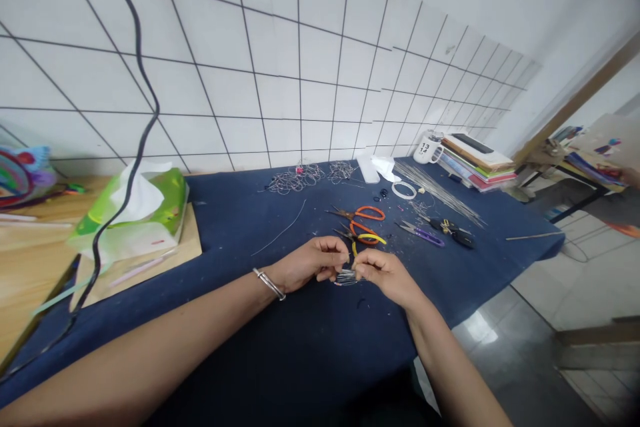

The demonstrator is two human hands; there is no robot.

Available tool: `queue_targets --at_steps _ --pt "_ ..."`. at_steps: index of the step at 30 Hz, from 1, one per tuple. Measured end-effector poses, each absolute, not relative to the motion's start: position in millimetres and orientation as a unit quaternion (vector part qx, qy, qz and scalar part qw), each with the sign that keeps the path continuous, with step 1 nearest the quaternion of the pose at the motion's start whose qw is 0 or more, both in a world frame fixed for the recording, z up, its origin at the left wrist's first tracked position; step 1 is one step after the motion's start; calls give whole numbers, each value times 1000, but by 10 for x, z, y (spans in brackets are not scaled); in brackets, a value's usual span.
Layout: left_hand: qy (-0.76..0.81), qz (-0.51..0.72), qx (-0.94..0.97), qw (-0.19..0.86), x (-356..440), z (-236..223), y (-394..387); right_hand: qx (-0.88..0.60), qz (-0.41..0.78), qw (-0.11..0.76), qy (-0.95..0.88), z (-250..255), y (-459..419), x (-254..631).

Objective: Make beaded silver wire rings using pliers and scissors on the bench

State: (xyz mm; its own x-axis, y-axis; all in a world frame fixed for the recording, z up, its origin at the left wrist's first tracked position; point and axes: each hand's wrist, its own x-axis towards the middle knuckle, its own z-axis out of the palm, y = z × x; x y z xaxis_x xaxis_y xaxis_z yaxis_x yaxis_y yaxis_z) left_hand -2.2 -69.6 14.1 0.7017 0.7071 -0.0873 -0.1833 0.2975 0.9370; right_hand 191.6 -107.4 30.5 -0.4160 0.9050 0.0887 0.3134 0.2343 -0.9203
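My left hand [323, 259], with a silver bangle at the wrist, is closed in a pinch. Facing it, my right hand [383, 272] pinches too, thumb against forefinger. Between and just below the fingertips is a small bundle of thin silvery wire [346, 277], gripped from both sides; its exact shape is partly hidden by the fingers. Just beyond my hands lie orange-handled scissors [367, 213] and yellow-and-orange-handled pliers [370, 237]. Purple-handled snips [427, 235] and black-handled pliers [453, 230] rest farther right.
Tangled wire coils [297, 178] and long straight wires [445, 192] lie on the dark blue cloth [235, 213]. A white ring [404, 190], a mug [428, 148] and stacked books [477, 163] are toward the back right. Left stands a green tissue pack [165, 200], with a black cable [139, 60] hanging before it.
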Motion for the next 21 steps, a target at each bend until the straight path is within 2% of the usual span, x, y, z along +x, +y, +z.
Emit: queue_targets --at_steps 15,21 --pt "249 229 591 733 -37 140 -702 -427 390 280 -766 342 -1100 1910" --pt "242 237 578 743 -26 71 -692 -450 308 294 -785 302 -1096 1909"
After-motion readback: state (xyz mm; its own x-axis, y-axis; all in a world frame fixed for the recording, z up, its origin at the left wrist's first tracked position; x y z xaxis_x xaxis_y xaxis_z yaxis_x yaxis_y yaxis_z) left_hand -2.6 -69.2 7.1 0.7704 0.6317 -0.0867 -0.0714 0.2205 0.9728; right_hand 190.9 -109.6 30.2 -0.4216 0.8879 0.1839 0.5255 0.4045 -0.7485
